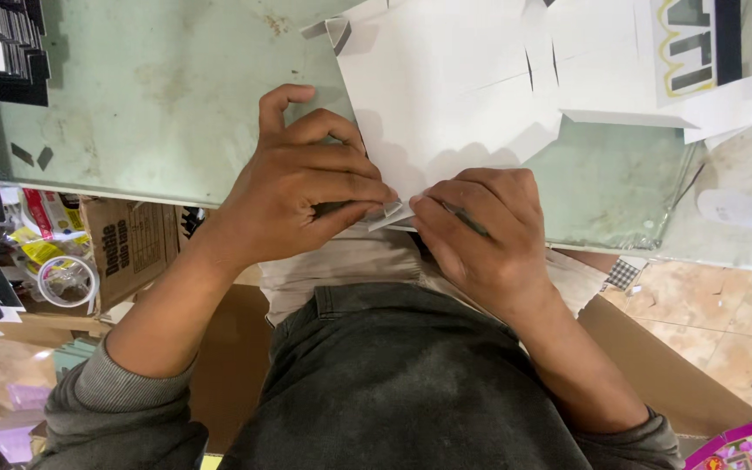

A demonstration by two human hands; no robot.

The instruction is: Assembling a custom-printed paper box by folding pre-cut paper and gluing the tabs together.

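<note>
A flat white die-cut cardboard box blank (446, 87) lies on a pale green glass tabletop (158, 96), reaching the near edge. My left hand (302, 187) presses down on the blank's near corner, fingers curled over a small folded flap (391, 211). My right hand (480, 235) pinches the same flap from the right and also holds a thin dark pen-like tool (466, 219) between its fingers. The two hands nearly touch at the table's edge.
A second white blank with a black and yellow print (689, 52) lies at the back right. Black printed stacks (10, 43) stand at the left. Below the table, a brown carton (128, 248) and a clear tape roll (67, 280) sit on the left; tiled floor (707, 305) shows on the right.
</note>
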